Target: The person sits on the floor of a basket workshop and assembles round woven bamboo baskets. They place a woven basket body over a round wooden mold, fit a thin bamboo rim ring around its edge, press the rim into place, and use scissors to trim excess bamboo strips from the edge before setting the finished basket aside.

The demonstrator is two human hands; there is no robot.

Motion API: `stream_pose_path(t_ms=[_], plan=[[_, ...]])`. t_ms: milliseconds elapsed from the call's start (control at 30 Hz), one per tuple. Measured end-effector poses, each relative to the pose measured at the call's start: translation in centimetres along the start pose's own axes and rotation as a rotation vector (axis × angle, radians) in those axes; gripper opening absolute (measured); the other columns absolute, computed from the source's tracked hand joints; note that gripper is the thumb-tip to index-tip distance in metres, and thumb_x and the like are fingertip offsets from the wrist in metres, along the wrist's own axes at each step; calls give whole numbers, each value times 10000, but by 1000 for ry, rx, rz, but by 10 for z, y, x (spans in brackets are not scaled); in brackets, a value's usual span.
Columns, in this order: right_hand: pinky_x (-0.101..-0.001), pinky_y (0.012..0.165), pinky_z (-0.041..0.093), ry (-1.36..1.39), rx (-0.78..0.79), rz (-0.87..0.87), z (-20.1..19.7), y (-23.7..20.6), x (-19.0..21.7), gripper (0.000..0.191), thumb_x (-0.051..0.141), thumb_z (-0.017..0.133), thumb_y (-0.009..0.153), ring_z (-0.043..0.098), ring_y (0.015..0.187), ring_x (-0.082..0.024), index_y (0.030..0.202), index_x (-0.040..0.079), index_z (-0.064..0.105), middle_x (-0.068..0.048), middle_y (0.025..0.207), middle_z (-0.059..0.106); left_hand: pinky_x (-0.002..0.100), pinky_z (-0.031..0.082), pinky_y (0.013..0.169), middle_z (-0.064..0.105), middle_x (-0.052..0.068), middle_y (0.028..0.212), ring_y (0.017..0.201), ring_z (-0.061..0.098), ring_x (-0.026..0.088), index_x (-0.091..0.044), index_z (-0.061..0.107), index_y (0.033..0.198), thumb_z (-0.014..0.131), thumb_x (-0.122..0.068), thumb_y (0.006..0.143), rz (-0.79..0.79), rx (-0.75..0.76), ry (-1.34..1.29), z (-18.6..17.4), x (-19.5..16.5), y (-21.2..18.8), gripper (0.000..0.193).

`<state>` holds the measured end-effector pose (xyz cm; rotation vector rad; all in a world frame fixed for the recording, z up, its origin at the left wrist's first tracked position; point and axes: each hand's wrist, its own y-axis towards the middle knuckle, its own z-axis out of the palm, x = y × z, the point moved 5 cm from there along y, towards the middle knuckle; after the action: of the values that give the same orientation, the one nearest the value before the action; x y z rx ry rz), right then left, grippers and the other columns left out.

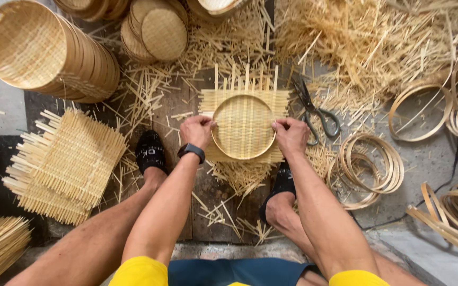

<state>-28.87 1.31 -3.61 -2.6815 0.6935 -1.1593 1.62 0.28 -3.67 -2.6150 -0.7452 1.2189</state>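
Both hands (197, 131) (290, 135) on woven mat (243, 106) pressed into hoop (243, 155).

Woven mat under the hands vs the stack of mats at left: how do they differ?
The square woven bamboo mat under the hands has a round bamboo hoop pressed into it; the stacked flat woven bamboo mats carry none.
The left hand and right hand grip the hooped mat's ring; the stack lies untouched.
The hooped mat is single; the stack holds several, fanned askew.
Both are pale bamboo weave with loose strip ends.
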Motion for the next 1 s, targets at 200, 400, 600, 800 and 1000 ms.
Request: stream_pose_path(t_ms=[200, 400, 600, 800, 1000], plan=[[-316, 724, 582, 15, 40, 61, 7, 1, -5, 134, 191, 827, 840, 722, 710, -137, 971, 164, 819, -25, 848, 795, 304, 575, 679, 781, 46, 774, 684, 717, 140, -104, 822, 889, 874, -131, 759, -76, -1, -51, 3, 0, 1, 143], [-316, 754, 575, 22, 26, 49, 4, -1, -4, 129, 194, 838, 834, 719, 716, -139, 958, 162, 822, -29, 839, 793, 293, 595, 697, 791, 61, 800, 690, 728, 135, -92, 828, 898, 887, -122, 737, -98, 19, -83, 1, -1, 2, 174], [-322, 762, 585, 25, 59, 50, 0, 2, 0, 143, 203, 830, 834, 735, 756, -152, 965, 147, 824, -42, 870, 797, 311, 597, 724, 793, 78, 820, 726, 744, 158, -84, 830, 882, 915, -152, 704, -102, 58, -91, -4, -3, 8, 209], [-322, 741, 586, 35, 78, 44, -13, 6, 18, 224, 232, 859, 789, 744, 740, -165, 974, 109, 826, -76, 851, 796, 303, 599, 747, 803, 65, 834, 752, 757, 160, -83, 832, 874, 913, -127, 664, -140, 102, -138, -10, -12, 12, 229], [-307, 725, 577, -2, 140, 26, -12, 16, 17, 227, 237, 883, 763, 738, 713, -161, 946, 112, 833, -82, 822, 796, 299, 588, 749, 801, 64, 849, 761, 747, 153, -89, 829, 880, 911, -138, 694, -210, 121, -140, -7, -8, 10, 210]])
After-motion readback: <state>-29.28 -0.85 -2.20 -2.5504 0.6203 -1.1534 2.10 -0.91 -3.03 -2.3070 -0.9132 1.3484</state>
